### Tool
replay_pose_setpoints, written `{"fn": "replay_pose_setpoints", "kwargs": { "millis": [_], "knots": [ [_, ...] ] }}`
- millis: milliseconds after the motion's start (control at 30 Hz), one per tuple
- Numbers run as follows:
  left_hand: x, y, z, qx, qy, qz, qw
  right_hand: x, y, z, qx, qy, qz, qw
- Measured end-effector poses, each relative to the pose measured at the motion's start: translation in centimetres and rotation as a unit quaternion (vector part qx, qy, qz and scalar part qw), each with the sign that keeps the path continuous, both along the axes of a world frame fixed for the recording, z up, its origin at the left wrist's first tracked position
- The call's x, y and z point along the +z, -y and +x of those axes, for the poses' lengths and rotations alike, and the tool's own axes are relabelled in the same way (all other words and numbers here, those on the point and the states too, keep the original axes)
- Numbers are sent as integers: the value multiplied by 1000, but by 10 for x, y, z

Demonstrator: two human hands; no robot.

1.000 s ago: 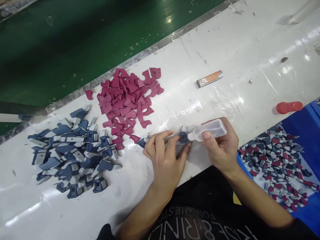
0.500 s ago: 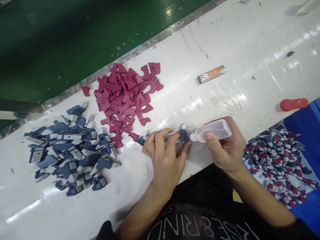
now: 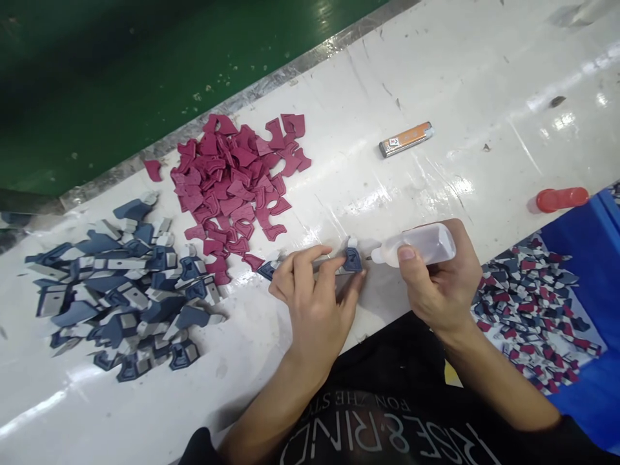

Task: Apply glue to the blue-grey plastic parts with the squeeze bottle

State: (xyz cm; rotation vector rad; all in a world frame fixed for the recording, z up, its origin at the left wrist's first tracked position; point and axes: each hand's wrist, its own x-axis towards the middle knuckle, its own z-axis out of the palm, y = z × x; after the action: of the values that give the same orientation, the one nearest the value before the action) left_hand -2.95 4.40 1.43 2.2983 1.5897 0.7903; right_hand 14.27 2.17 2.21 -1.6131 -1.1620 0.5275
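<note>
At the near edge of the table [image 3: 436, 84]: a small blue-and-grey piece [image 3: 352, 259] was pinned flat on the white surface, right in front of the person's body, where both hands could meet over it.
Left hand [image 3: 317, 303]: it was laid over the piece, fingers curled and pressing down, thumb set against its near side, apparently so that the piece could not slide.
Right hand [image 3: 438, 284]: it was closed around a clear squeeze bottle [image 3: 419, 245], held almost level with its nozzle aimed left.
Nozzle: its tip was kept just beside the piece's right edge; whether it touched could not be told.
Left of the hands: a heap of blue-and-grey pieces [image 3: 121, 284] was spread within the left hand's reach.
Far of the hands: a heap of dark red pieces [image 3: 232, 181] was kept separate from the blue heap, though their edges met near the left hand.
Far right: an orange lighter [image 3: 405, 139] was lying alone on the table, well apart from the hands.
Right edge: a red cap-like item [image 3: 562, 199] was lying on its side near a blue tray [image 3: 581, 232].
Blue tray: mixed red, blue and grey pieces [image 3: 527, 310] were heaped in it, just beside the right wrist.
</note>
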Motion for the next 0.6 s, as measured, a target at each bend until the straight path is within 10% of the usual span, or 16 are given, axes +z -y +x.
{"fn": "replay_pose_setpoints", "kwargs": {
  "millis": [600],
  "knots": [
    [0, -1, -1, -16, -8, 0, 1000, -9, -11, -12, 11, -28, 8, 1000]
  ]
}}
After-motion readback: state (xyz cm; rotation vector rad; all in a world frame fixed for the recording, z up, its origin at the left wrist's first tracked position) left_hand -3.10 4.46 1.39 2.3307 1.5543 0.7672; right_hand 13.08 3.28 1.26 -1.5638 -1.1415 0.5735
